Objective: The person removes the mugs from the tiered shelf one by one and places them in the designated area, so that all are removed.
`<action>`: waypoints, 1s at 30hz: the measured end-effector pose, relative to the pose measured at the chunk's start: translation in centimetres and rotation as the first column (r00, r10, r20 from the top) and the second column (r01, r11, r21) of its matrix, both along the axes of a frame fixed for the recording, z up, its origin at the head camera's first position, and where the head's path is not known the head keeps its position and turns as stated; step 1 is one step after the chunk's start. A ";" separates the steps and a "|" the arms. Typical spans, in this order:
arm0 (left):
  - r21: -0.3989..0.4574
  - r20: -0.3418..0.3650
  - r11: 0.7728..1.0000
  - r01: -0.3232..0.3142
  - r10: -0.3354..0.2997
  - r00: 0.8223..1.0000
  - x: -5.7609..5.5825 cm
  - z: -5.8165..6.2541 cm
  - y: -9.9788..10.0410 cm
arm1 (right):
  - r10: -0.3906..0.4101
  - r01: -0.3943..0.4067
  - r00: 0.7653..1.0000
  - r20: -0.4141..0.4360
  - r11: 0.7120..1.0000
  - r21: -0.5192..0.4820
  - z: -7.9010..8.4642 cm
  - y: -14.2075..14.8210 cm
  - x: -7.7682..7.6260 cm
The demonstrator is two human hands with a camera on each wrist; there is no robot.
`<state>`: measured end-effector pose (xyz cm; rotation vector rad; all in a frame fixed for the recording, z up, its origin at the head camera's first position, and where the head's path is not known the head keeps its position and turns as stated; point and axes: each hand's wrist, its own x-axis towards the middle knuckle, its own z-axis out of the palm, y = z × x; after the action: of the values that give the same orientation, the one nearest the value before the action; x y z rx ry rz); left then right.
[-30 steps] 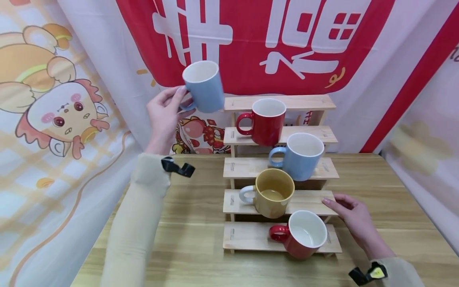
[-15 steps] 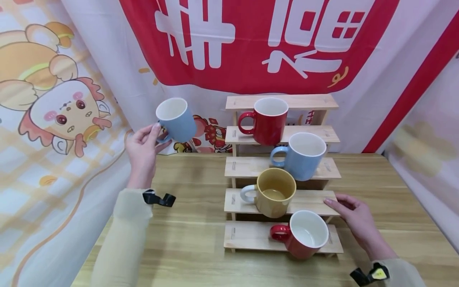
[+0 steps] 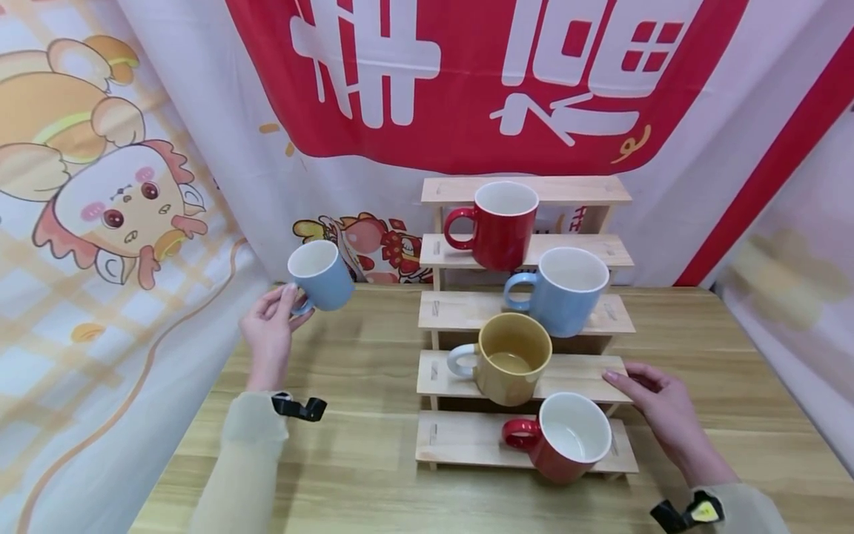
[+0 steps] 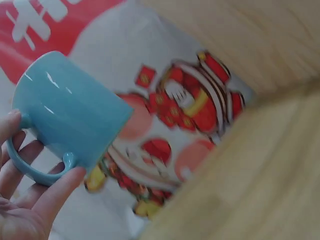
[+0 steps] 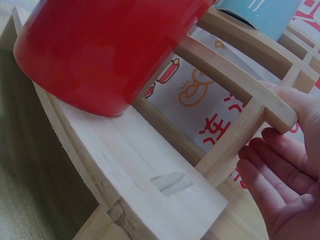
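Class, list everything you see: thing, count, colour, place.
Rack: 1, pale wood, five steps, right of centre
Table: 1, brown, under rack
Upper red mug: 1, red, second step down
Shelved blue mug: 1, light blue, third step
Yellow mug: 1, mustard, fourth step
Lower red mug: 1, red, bottom step
Held blue mug: 1, light blue, left of rack
Printed cloth: count unclear, white and red, behind, beside table
Straps: 2, black, at wrists
Sleeves: 2, cream, on forearms
Left hand: 1, bare, on held mug's handle
Right hand: 1, bare, at fourth step's end
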<state>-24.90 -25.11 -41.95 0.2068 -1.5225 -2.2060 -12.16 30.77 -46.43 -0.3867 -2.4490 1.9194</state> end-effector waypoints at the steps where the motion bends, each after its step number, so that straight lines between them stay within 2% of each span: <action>1: -0.011 0.001 1.000 -0.010 0.010 1.000 0.0 -0.7 -0.2 | -0.002 0.002 1.000 -0.001 1.000 -0.001 0.0 0.0 0.0; 7: -0.007 0.034 0.997 -0.071 0.072 0.997 0.6 -4.5 -1.4 | -0.017 0.016 1.000 0.021 1.000 0.018 0.1 0.0 -0.1; 13: 0.038 0.005 0.991 -0.127 0.127 0.992 0.6 -6.9 -2.2 | -0.017 0.017 1.000 0.004 1.000 -0.003 -0.1 0.1 -0.1; 18: 0.040 0.045 0.985 -0.168 0.166 0.985 -0.2 -8.2 -3.0 | -0.019 0.019 1.000 -0.022 0.999 -0.032 -0.3 0.1 0.0; 21: 0.077 0.081 0.978 -0.196 0.190 0.979 -0.7 -8.8 -3.3 | -0.019 0.019 1.000 -0.021 0.999 -0.031 -0.4 0.1 0.0; 25: 0.119 0.109 0.966 -0.227 0.215 0.971 -1.4 -9.3 -3.8 | -0.023 0.022 1.000 -0.016 0.999 -0.032 -0.4 0.1 0.1; 30: 0.126 0.129 0.958 -0.259 0.243 0.961 -2.3 -9.8 -4.3 | -0.028 0.026 0.999 -0.028 0.998 -0.053 -0.3 0.0 0.0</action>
<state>-27.20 -29.36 -51.71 0.5474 -1.3124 -2.1276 -12.12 30.80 -46.72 -0.3888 -2.3676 1.9680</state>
